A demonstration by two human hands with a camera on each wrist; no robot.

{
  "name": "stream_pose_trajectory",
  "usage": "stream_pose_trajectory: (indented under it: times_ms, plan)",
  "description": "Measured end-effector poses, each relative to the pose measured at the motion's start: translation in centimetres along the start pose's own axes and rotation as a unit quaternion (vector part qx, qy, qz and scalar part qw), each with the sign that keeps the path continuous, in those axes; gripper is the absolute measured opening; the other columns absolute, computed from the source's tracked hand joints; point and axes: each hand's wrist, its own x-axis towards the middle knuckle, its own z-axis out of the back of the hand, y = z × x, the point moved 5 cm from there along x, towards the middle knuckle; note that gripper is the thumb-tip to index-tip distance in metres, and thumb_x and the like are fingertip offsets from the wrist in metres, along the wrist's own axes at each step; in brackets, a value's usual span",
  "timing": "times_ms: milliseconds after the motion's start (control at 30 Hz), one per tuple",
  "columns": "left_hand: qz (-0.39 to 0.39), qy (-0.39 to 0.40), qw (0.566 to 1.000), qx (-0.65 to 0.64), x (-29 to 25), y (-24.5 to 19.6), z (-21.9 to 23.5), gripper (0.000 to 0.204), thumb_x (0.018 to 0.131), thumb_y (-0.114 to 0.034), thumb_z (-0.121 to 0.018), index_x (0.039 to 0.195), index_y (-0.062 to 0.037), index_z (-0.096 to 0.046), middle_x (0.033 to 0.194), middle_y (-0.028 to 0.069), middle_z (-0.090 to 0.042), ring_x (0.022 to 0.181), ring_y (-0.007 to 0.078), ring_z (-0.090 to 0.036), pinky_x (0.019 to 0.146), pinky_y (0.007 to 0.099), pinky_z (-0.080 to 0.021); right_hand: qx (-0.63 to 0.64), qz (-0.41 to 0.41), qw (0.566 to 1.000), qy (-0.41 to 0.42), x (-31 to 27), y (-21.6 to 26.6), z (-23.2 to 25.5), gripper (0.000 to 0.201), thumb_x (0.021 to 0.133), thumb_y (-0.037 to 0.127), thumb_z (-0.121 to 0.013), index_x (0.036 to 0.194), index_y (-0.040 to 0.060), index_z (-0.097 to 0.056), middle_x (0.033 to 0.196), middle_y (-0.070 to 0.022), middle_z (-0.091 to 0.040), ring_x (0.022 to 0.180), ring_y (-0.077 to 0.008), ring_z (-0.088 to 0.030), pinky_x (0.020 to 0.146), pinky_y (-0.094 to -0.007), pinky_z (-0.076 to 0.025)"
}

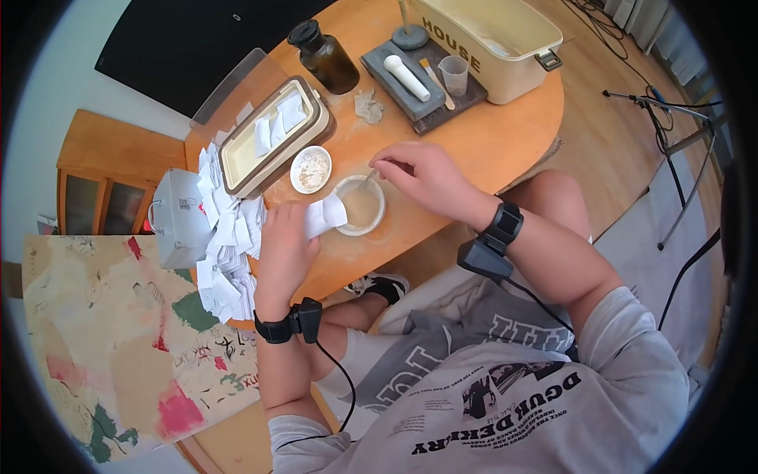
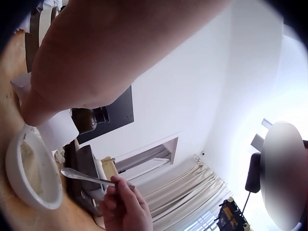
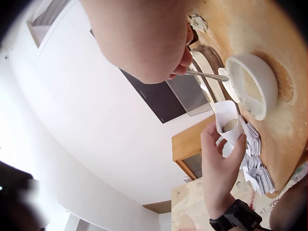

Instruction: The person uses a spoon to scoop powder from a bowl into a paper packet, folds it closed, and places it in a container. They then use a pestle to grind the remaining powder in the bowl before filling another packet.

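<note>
My left hand (image 1: 286, 251) holds a small white paper pouch (image 1: 325, 216) beside the rim of a white bowl (image 1: 382, 212). Seen from the right wrist, the pouch (image 3: 228, 120) has its mouth open with pale powder inside, between the thumb and fingers of the left hand (image 3: 219, 166). Pale powder (image 2: 32, 168) lies in the bowl in the left wrist view. My right hand (image 1: 433, 180) pinches the handle of a metal spoon (image 2: 89, 178), its tip over the bowl.
A small dish (image 1: 311, 169) with powder stands behind the bowl. Heaped folded papers (image 1: 229, 245) lie at the left, near a lidded tray (image 1: 272, 138). Farther back are a brown bottle (image 1: 328, 59), a dark stand (image 1: 422, 95) with tools and a cream bin (image 1: 505, 71).
</note>
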Motion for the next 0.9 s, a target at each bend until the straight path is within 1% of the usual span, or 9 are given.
stream_pose_trajectory:
  times_ms: [67,100,233,333,400,567,700,767,900]
  plan:
    - [-0.018,-0.007,1.0,0.022,0.1,-0.8,0.6,0.055,0.072,-0.002,-0.073,0.124,-0.0012,-0.057,0.115,0.0184,-0.058,0.108,0.0396,-0.054,0.095,0.047,-0.046,0.035,-0.012,0.999,0.009,0.0,0.1,-0.1,0.024,0.097,0.02,-0.062,0.101,-0.0011,-0.072,0.086,-0.0181,-0.069,0.075,-0.0321,-0.066,0.069,-0.0388,-0.052]
    - [-0.038,-0.016,0.998,0.044,0.2,-1.2,0.9,0.056,0.071,-0.001,-0.073,0.124,-0.0014,-0.057,0.115,0.0178,-0.058,0.107,0.0391,-0.054,0.094,0.0471,-0.046,0.035,-0.013,0.999,0.008,0.0,0.1,-0.1,0.024,0.097,0.02,-0.062,0.101,-0.0011,-0.072,0.086,-0.0181,-0.069,0.075,-0.0321,-0.066,0.069,-0.0388,-0.052]
    - [-0.057,-0.013,0.996,0.068,1.0,-2.1,1.4,0.056,0.07,-0.002,-0.074,0.123,-0.0011,-0.057,0.117,0.0164,-0.057,0.109,0.037,-0.054,0.095,0.0454,-0.046,0.033,-0.01,0.999,0.004,-0.1,0.1,0.1,0.024,0.097,0.02,-0.062,0.101,-0.0013,-0.071,0.087,-0.0183,-0.069,0.076,-0.0319,-0.066,0.069,-0.0387,-0.052]
    - [-0.056,0.017,0.994,0.096,1.4,-2.6,1.6,0.054,0.071,-0.002,-0.073,0.123,-0.0015,-0.058,0.117,0.0151,-0.057,0.111,0.0353,-0.053,0.095,0.0444,-0.045,0.036,-0.011,0.999,0.005,-0.1,0.0,0.2,0.023,0.097,0.02,-0.063,0.101,-0.0013,-0.071,0.087,-0.0183,-0.069,0.076,-0.0319,-0.066,0.07,-0.0385,-0.052]
    - [-0.086,0.015,0.989,0.118,1.7,-3.0,1.7,0.053,0.071,-0.003,-0.074,0.121,-0.0025,-0.058,0.115,0.0138,-0.057,0.11,0.0339,-0.054,0.094,0.0438,-0.045,0.04,-0.008,0.999,0.008,-0.1,0.1,0.0,0.023,0.097,0.019,-0.063,0.101,-0.0014,-0.071,0.087,-0.0184,-0.069,0.077,-0.0321,-0.066,0.07,-0.0385,-0.052]
    - [-0.094,0.034,0.982,0.159,2.3,-3.6,1.9,0.046,0.071,-0.003,-0.074,0.115,-0.0028,-0.059,0.111,0.0121,-0.057,0.108,0.0327,-0.054,0.091,0.043,-0.045,0.023,0.019,1.0,0.0,-0.1,0.2,0.1,0.023,0.097,0.019,-0.063,0.1,-0.0013,-0.071,0.086,-0.0185,-0.069,0.077,-0.0328,-0.066,0.069,-0.0389,-0.052]
    - [-0.109,0.046,0.977,0.175,2.6,-4.0,2.3,0.043,0.07,-0.004,-0.074,0.11,-0.0023,-0.059,0.109,0.0116,-0.056,0.106,0.0321,-0.054,0.09,0.0424,-0.045,0.036,0.016,0.999,0.005,-0.1,0.2,-0.1,0.023,0.097,0.019,-0.063,0.1,-0.0012,-0.071,0.087,-0.0183,-0.069,0.077,-0.0326,-0.066,0.069,-0.0389,-0.052]
    - [-0.114,0.045,0.975,0.186,2.7,-4.1,2.3,0.042,0.07,-0.004,-0.075,0.109,-0.0024,-0.06,0.108,0.0114,-0.056,0.105,0.0318,-0.054,0.09,0.0421,-0.045,0.053,-0.013,0.998,0.005,-0.2,-0.1,-0.1,0.022,0.097,0.019,-0.063,0.1,-0.0009,-0.071,0.087,-0.0182,-0.069,0.076,-0.0324,-0.066,0.069,-0.0388,-0.052]
    - [-0.125,0.051,0.97,0.201,3.0,-4.6,2.4,0.041,0.069,-0.004,-0.075,0.107,-0.0029,-0.06,0.106,0.0106,-0.056,0.103,0.0305,-0.055,0.089,0.0412,-0.045,0.05,-0.005,0.999,0.007,-0.2,0.0,0.0,0.022,0.097,0.019,-0.063,0.101,-0.0008,-0.072,0.087,-0.0181,-0.069,0.076,-0.0323,-0.066,0.069,-0.0387,-0.052]
